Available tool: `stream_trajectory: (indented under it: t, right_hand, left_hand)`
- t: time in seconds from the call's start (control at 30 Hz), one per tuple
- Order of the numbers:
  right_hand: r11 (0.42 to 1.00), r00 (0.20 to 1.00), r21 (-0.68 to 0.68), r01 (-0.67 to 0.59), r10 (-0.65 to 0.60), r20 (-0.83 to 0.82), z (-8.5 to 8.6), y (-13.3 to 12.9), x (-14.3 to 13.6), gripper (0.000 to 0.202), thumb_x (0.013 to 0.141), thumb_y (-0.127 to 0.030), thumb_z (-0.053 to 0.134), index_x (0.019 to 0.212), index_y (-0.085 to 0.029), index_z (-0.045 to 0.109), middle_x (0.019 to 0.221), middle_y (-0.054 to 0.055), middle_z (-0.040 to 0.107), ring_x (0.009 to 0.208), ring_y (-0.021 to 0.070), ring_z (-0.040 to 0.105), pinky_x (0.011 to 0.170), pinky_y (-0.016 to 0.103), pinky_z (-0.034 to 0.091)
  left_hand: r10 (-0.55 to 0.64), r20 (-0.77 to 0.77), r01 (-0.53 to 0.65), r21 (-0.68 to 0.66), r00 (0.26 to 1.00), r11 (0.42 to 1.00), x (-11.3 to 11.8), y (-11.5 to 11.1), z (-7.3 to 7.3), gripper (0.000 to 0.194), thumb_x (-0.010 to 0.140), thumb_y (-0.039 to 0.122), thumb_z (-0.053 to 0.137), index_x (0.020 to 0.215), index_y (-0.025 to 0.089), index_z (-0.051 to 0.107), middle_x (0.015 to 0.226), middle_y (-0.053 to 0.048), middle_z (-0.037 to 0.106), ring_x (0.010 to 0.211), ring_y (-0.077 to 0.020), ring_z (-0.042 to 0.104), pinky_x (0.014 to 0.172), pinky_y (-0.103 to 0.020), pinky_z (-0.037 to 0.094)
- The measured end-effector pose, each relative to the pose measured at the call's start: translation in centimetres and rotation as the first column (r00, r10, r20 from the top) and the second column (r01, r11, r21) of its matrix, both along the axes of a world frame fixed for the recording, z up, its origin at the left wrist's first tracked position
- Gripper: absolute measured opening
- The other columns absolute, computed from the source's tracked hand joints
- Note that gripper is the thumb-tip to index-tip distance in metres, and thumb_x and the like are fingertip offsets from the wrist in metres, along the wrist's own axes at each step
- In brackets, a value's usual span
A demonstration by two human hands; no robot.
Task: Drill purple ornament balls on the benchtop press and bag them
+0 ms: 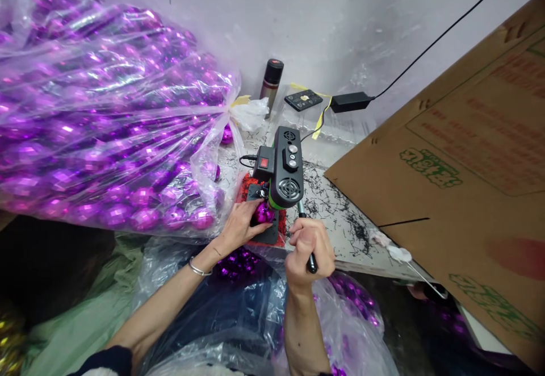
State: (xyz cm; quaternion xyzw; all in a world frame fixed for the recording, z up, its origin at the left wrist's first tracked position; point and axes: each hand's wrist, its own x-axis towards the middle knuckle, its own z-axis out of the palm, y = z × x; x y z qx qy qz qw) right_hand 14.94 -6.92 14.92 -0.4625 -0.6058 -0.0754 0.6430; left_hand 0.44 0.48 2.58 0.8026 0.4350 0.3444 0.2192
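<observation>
My left hand (240,225) has its thumb and fingers closed around a shiny purple faceted ball (264,213), held beneath the head of a small black bench press machine (288,166) with vents and a red switch. In my right hand (310,245) is the machine's lever handle (313,263), its black end poking out below the fist. The dark base plate (268,235) sits under the ball on a red mat (281,228). My fingers partly hide the ball and the base.
A big clear bag of purple balls (106,120) fills the left. A cardboard box (460,166) leans in from the right. Black bits (340,211) litter the bench. Behind stand a dark bottle (272,80), a phone-like slab (303,100) and a power adapter (352,102) with a cord.
</observation>
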Motion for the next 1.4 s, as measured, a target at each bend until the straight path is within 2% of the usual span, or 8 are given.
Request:
stream_trajectory:
  t: [0.27, 0.63, 0.8, 1.13, 1.4]
  right_hand:
    - [1.0, 1.0, -0.004, -0.007, 0.007, -0.027, -0.5, -0.2, -0.2, 0.035, 0.109, -0.012, 0.051, 0.076, -0.024, 0.055, 0.066, -0.004, 0.056, 0.067, 0.0142, 0.064, 0.063, 0.03, 0.046]
    - [0.996, 0.999, 0.078, 0.032, -0.031, -0.016, -4.7, 0.4, -0.6, 0.039, 0.113, -0.018, 0.042, 0.076, -0.025, 0.054, 0.07, -0.003, 0.058, 0.062, 0.0137, 0.059, 0.064, 0.032, 0.05]
    - [0.992, 0.998, 0.112, 0.061, -0.06, -0.017, -5.0, 0.8, -0.8, 0.041, 0.114, -0.019, 0.041, 0.074, -0.025, 0.051, 0.068, -0.004, 0.056, 0.059, 0.0132, 0.056, 0.067, 0.034, 0.05]
    - [0.985, 0.999, 0.167, 0.033, -0.03, -0.025, -5.4, 1.3, -0.7, 0.044, 0.117, -0.023, 0.04, 0.074, -0.024, 0.048, 0.068, -0.006, 0.054, 0.058, 0.011, 0.056, 0.067, 0.031, 0.048]
    - [0.989, 0.998, 0.148, 0.031, -0.021, -0.064, -6.9, 1.4, -0.5, 0.044, 0.118, -0.028, 0.039, 0.075, -0.025, 0.049, 0.074, -0.005, 0.055, 0.063, 0.0115, 0.06, 0.077, 0.034, 0.055]
  left_hand:
    - [0.028, 0.01, -0.028, 0.012, 1.0, 1.0, 0.3, -0.4, -1.3, 0.063, 0.095, 0.046, 0.087, 0.149, 0.022, 0.066, 0.135, -0.015, 0.08, 0.127, -0.0362, 0.075, 0.111, -0.052, 0.059]
    - [0.037, -0.007, -0.037, -0.027, 0.999, 0.999, 0.7, -0.4, -1.0, 0.062, 0.094, 0.044, 0.087, 0.149, 0.024, 0.066, 0.134, -0.014, 0.08, 0.127, -0.0362, 0.075, 0.111, -0.051, 0.057]
    - [0.04, 0.003, -0.04, -0.021, 0.999, 0.999, 0.8, -0.4, -0.9, 0.061, 0.095, 0.046, 0.087, 0.149, 0.025, 0.067, 0.134, -0.014, 0.08, 0.126, -0.0361, 0.075, 0.11, -0.051, 0.057]
    - [0.032, 0.017, -0.031, -0.033, 0.999, 0.999, 0.9, -0.4, -0.8, 0.062, 0.096, 0.046, 0.087, 0.149, 0.024, 0.066, 0.136, -0.014, 0.079, 0.127, -0.0363, 0.074, 0.11, -0.052, 0.057]
    - [0.002, 0.025, -0.001, -0.028, 1.0, 1.0, 0.7, 0.0, -1.0, 0.063, 0.096, 0.045, 0.087, 0.15, 0.023, 0.065, 0.138, -0.015, 0.078, 0.13, -0.0364, 0.074, 0.112, -0.052, 0.057]
